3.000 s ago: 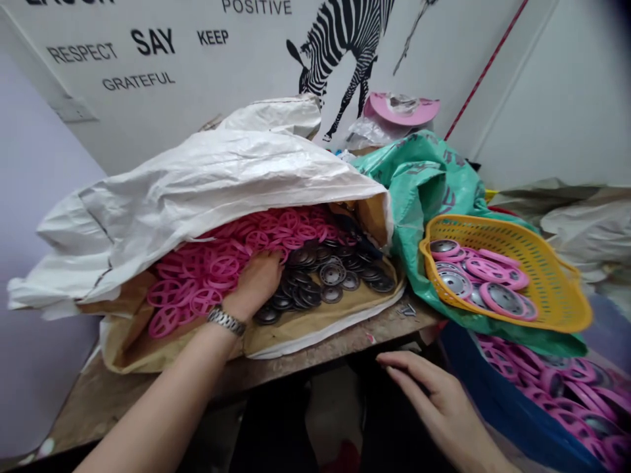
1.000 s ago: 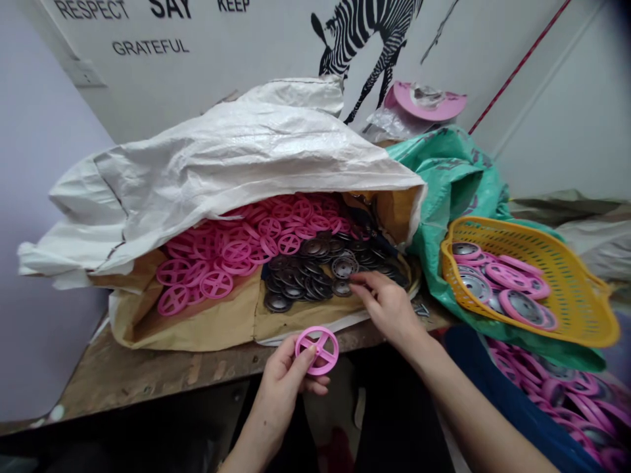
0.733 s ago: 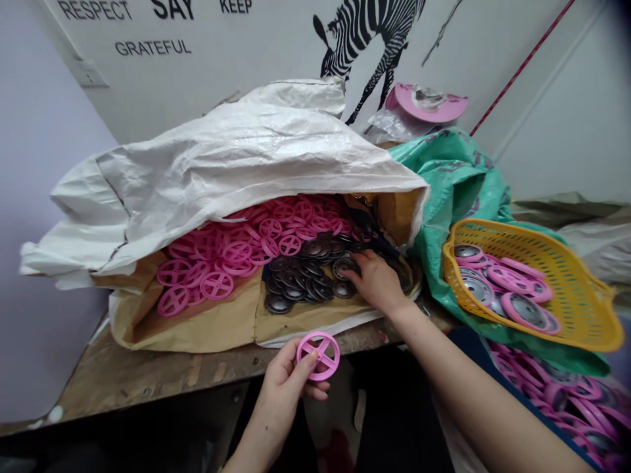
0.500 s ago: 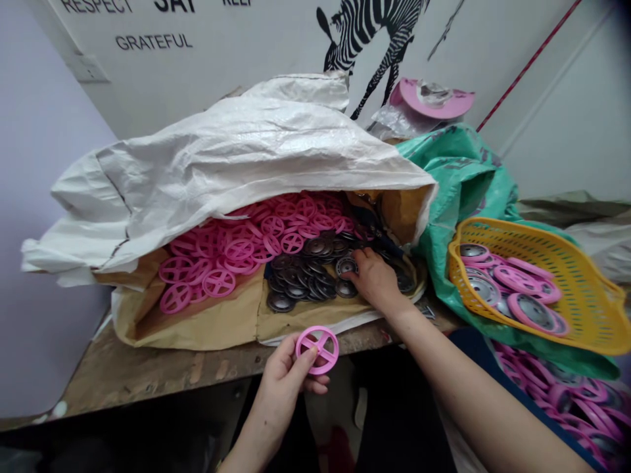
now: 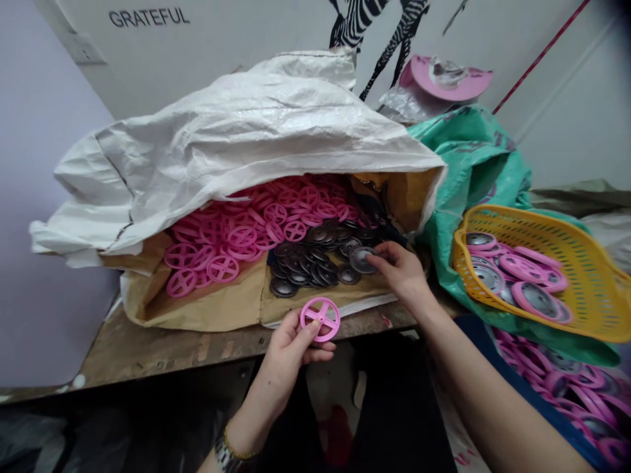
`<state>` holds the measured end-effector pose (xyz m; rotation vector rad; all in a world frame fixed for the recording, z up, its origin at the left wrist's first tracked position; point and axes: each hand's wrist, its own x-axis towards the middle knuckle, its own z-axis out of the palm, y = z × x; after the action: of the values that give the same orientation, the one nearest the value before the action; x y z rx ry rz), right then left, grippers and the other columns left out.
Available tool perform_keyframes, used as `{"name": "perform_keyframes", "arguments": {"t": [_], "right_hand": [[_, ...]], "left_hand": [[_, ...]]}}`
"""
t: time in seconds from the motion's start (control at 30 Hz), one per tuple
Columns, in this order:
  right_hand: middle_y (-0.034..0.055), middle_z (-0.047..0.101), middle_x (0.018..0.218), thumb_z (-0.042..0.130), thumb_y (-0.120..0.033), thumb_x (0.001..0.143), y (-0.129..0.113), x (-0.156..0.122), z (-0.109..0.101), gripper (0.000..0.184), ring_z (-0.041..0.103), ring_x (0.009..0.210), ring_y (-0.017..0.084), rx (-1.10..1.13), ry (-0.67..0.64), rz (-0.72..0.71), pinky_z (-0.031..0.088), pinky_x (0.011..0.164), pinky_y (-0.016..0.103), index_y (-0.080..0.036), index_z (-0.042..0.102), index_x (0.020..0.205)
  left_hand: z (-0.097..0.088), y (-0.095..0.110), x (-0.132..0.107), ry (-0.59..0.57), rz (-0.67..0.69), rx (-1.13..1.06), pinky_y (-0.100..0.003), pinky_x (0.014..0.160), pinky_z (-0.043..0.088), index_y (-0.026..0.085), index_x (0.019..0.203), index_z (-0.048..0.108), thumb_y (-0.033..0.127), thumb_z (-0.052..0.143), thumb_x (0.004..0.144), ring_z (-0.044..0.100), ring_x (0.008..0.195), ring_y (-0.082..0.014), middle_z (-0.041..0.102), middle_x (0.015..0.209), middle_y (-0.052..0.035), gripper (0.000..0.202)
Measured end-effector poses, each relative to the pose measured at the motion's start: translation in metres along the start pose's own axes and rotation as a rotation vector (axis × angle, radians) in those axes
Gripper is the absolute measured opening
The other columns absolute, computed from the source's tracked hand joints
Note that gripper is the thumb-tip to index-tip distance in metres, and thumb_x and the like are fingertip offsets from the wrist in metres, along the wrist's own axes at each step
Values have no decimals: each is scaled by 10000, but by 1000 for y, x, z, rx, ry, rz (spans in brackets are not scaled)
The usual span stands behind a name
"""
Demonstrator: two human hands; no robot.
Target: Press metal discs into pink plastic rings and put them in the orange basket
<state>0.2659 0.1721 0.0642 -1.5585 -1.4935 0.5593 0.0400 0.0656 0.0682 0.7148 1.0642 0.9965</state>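
A pink spoked plastic ring (image 5: pixel 329 330) is pinched between the thumb and fingers of my left hand (image 5: pixel 290 348), just in front of the table edge. My right hand (image 5: pixel 403 270) grips a dark grey round disc (image 5: pixel 361 260) by its right rim, above the near right side of a pile of similar dark discs (image 5: pixel 305 266). To the left of that pile lies a heap of pink spoked rings (image 5: pixel 241 236). Both heaps rest inside an open sack (image 5: pixel 217 141), white outside and brown inside.
At right, a yellow basket (image 5: pixel 591 276) holds several pink rings fitted with grey discs. It sits on a green sack (image 5: pixel 480 171). Below it lie more pink-and-grey wheels (image 5: pixel 566 394). A pink visor (image 5: pixel 448 82) is near the wall behind. The wooden table edge (image 5: pixel 197 348) runs along the front.
My right hand has taken a grey disc from the pile and drawn it up. My left hand still holds the pink ring. The view has tilted slightly down.
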Motion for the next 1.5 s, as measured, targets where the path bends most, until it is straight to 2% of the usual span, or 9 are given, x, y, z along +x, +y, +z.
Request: {"name": "perform_keyframes", "arguments": {"t": [0.17, 0.4, 0.53, 0.67, 0.83, 0.97, 1.07, 1.2, 1.5], "right_hand": [[-45, 533, 536, 707, -504, 720, -17, -36, -16, 334, 472, 526, 123, 394, -126, 165, 345, 523, 248, -198, 572, 730], [-11, 622, 721, 792, -456, 714, -25, -85, -23, 325, 507, 618, 113, 789, -214, 421, 385, 550, 220, -186, 629, 791], [8, 672, 853, 804, -393, 737, -22, -105, -23, 265, 576, 747, 119, 988, -296, 585, 456, 630, 208, -189, 686, 857], [2, 695, 891, 804, -347, 750, -21, -118, -20, 223, 618, 787, 122, 1104, -340, 702, 528, 701, 241, -201, 694, 877], [11, 706, 848, 829, -363, 718, -20, -127, -15, 286, 647, 726, 125, 1119, -407, 765, 560, 665, 259, -189, 671, 880], [5, 703, 815, 831, -352, 721, -17, -130, -9, 286, 647, 710, 117, 1107, -396, 751, 547, 644, 234, -182, 643, 853], [8, 703, 805, 828, -368, 720, -17, -131, -6, 302, 643, 708, 124, 1088, -344, 710, 540, 655, 246, -176, 624, 830], [0, 690, 739, 824, -417, 706, -16, -133, -4, 341, 623, 672, 130, 974, -199, 622, 516, 655, 254, -179, 601, 803], [29, 700, 902, 787, -420, 714, -14, -144, 3, 379, 647, 844, 188, 732, -140, 381, 506, 757, 291, -216, 596, 969]], "left_hand": [[3, -3, 1, -8, 7, -2, -241, 629, 605, 127, 1111, 618, 380, 756, 771, 685, 684, -136, 706, 930, -73, 446], [5, -8, 4, -32, 86, 199, -274, 679, 602, 148, 1091, 634, 380, 673, 835, 684, 761, -168, 699, 956, -69, 348], [-1, -10, 2, -75, 450, 632, -304, 803, 566, 179, 1021, 676, 277, 548, 922, 656, 903, -195, 687, 984, -70, 189], [-6, -14, 0, -153, 902, 989, -318, 892, 528, 195, 1084, 644, 90, 461, 926, 629, 1005, -188, 665, 1070, -92, 264], [-6, -18, 0, -201, 1103, 1183, -333, 872, 552, 183, 1100, 621, 50, 476, 913, 614, 1046, -207, 629, 1140, -119, 271], [-3, -25, -2, -211, 927, 1016, -371, 962, 521, 217, 1230, 555, 54, 474, 907, 577, 1146, -215, 590, 1225, -114, 371], [3, -27, -5, -185, 523, 679, -357, 877, 559, 245, 1304, 472, 112, 502, 895, 618, 1066, -202, 575, 1253, -102, 431], [13, -19, -11, -334, -11, 272, -300, 730, 578, 201, 1283, 462, 232, 580, 868, 662, 845, -157, 616, 1149, -100, 432], [24, -24, -8, -249, -70, 228, -266, 650, 569, 132, 1066, 597, 361, 657, 814, 649, 674, -127, 656, 859, -33, 346]]}}
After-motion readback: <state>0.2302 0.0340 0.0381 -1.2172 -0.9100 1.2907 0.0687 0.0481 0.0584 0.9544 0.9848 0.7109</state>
